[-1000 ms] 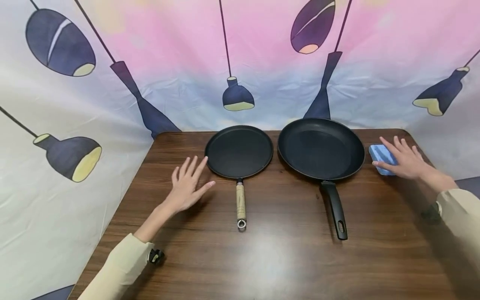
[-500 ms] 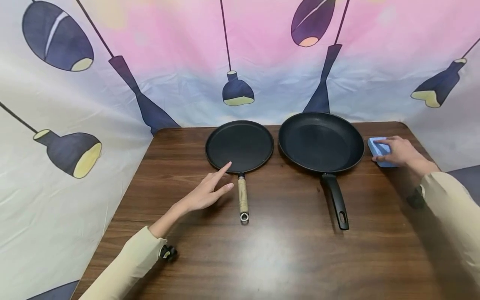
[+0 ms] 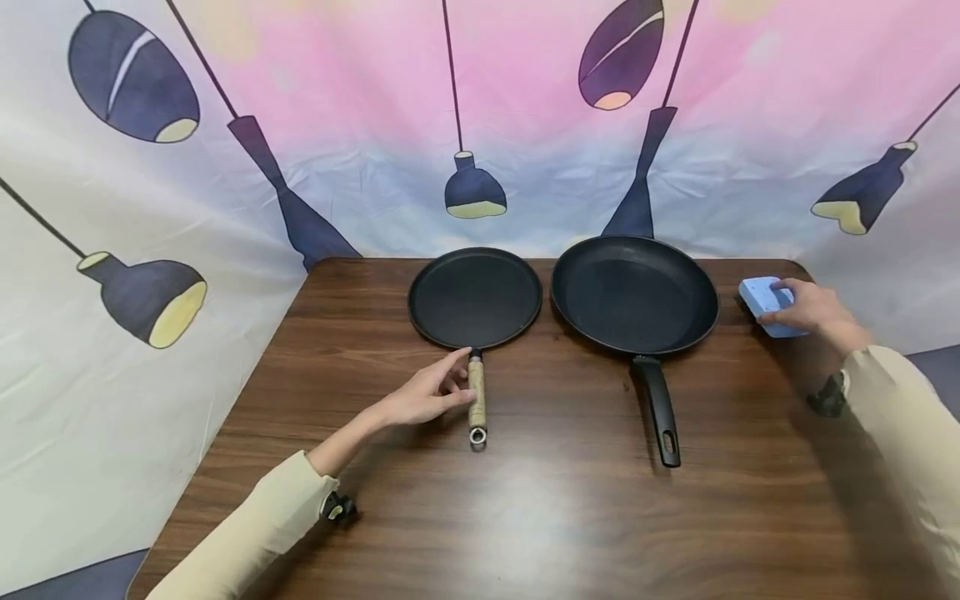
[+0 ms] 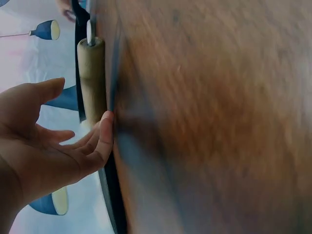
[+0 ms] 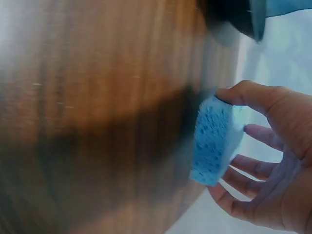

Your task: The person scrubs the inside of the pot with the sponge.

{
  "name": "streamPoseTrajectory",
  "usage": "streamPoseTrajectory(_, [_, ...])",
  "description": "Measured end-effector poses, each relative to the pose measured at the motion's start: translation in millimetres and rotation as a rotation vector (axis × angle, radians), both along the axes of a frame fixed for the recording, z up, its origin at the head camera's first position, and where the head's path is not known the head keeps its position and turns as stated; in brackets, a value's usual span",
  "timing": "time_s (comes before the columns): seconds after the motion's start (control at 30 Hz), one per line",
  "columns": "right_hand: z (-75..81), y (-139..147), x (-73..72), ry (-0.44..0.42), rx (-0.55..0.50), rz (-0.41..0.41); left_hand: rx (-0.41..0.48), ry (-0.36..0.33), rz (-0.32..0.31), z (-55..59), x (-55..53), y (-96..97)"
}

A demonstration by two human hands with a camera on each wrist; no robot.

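Note:
A flat black griddle pan (image 3: 476, 298) with a pale wooden handle (image 3: 477, 400) lies at the middle back of the table. My left hand (image 3: 426, 395) is beside that handle, fingertips right at it, the thumb spread apart from the fingers in the left wrist view. On the right, my right hand (image 3: 817, 312) pinches a light blue sponge (image 5: 212, 139) between thumb and fingers. The sponge is tilted, with a dark shadow under its near side. Between the hands lies a deeper black frying pan (image 3: 634, 296), its black handle (image 3: 658, 412) pointing toward me.
The brown wooden table (image 3: 570, 517) ends at a back edge close behind both pans. A fabric backdrop (image 3: 360, 192) printed with hanging lamps rises behind and at both sides.
My left hand has moved right, from left of the griddle pan to its wooden handle. My right hand has gone from lying spread over the sponge to pinching and tilting it.

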State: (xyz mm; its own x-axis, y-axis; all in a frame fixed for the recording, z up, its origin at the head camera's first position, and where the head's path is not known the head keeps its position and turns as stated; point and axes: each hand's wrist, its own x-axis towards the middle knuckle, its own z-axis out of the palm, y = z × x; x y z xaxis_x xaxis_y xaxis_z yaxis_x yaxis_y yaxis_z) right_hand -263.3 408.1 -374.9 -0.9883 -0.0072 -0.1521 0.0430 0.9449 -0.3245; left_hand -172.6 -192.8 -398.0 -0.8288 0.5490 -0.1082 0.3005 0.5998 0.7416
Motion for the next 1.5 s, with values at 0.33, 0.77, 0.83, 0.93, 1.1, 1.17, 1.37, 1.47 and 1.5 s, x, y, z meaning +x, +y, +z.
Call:
streamPoseTrajectory(0.33, [43.5, -55, -24.2, 0.143, 0.01, 0.159, 0.111, -0.231, 0.192, -7.5, -3.1, 13.8])
streamPoseTrajectory(0.77, [68.3, -216, -49.7, 0.117, 0.013, 0.494, 0.05, -0.295, 0.197, -7.7, 11.1, 18.9])
streamPoseTrajectory(0.83, [65.0, -241, -53.0, 0.077, 0.018, 0.537, 0.05, -0.305, 0.193, -7.0, 12.0, 18.4])
streamPoseTrajectory(0.93, [56.0, -274, -58.3, 0.058, 0.062, 0.633, 0.047, -0.303, 0.19, -5.6, 12.5, 18.6])
streamPoseTrajectory(1.1, [29.7, -320, -65.4, 0.026, 0.15, 0.787, 0.023, -0.273, 0.2, -4.9, 11.5, 19.7])
streamPoseTrajectory(1.17, [18.1, -332, -68.6, -0.002, 0.164, 0.798, 0.019, -0.262, 0.205, -5.5, 10.8, 21.0])
streamPoseTrajectory(1.37, [1.7, -345, -73.0, -0.057, 0.143, 0.723, 0.018, -0.234, 0.188, -8.7, 10.5, 23.1])
streamPoseTrajectory(1.47, [1.9, -349, -72.5, -0.063, 0.111, 0.743, 0.023, -0.218, 0.194, -9.5, 9.1, 21.6])
streamPoseTrajectory(1.5, [1.7, -351, -71.5, -0.067, 0.095, 0.756, 0.025, -0.214, 0.194, -9.6, 8.5, 21.3])
